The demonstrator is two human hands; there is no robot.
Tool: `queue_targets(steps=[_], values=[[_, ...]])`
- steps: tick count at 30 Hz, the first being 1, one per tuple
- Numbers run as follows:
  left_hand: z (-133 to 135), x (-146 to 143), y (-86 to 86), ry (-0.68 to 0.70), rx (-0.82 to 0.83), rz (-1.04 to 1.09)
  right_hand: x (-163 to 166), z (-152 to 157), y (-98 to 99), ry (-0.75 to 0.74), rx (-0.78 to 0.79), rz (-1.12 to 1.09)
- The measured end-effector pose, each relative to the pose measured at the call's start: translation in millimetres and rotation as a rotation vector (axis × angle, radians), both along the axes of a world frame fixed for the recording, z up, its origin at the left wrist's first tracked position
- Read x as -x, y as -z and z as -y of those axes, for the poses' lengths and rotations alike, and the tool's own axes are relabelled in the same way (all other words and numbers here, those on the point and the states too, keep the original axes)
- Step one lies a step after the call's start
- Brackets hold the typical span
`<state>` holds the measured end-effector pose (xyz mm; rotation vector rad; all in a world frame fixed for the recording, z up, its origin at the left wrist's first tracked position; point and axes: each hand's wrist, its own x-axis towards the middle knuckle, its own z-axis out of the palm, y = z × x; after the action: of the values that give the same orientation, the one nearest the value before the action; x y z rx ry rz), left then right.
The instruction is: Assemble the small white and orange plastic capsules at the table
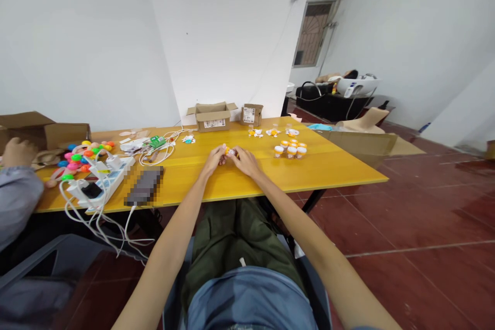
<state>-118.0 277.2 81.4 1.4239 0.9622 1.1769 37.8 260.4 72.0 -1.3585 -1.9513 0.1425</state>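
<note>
My left hand (pixel 215 159) and my right hand (pixel 246 161) meet over the near middle of the table. Both are closed around a small tub (pixel 231 152) with orange and clear parts; fingers cover much of it, so its details cannot be made out. To the right of my hands stands a cluster of several similar small tubs (pixel 292 150), pale with orange rims. Behind them lie small groups of white and orange pieces (pixel 274 133) beside little clear cups.
An open cardboard box (pixel 212 117) and a smaller box (pixel 252 114) stand by the wall. On the left are a power strip (pixel 110 183) with cables, a phone (pixel 145 185), colourful balls (pixel 77 157) and a co-worker's hand (pixel 19 152) at another box.
</note>
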Motion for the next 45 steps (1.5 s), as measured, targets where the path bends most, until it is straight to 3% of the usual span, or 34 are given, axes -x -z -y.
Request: queue_targets(steps=[14,30,45], values=[[1,1,-1.0,-0.043,-0.096,-0.053,0,3,-3.8,-0.012,-0.025,-0.041],[2,2,-2.4,-0.007,-0.113,-0.064,-3,-2,-3.0,0.022,0.073,-0.005],[2,3,-2.4,0.004,-0.133,-0.074,-6,-6,-1.5,-0.025,0.171,-0.159]])
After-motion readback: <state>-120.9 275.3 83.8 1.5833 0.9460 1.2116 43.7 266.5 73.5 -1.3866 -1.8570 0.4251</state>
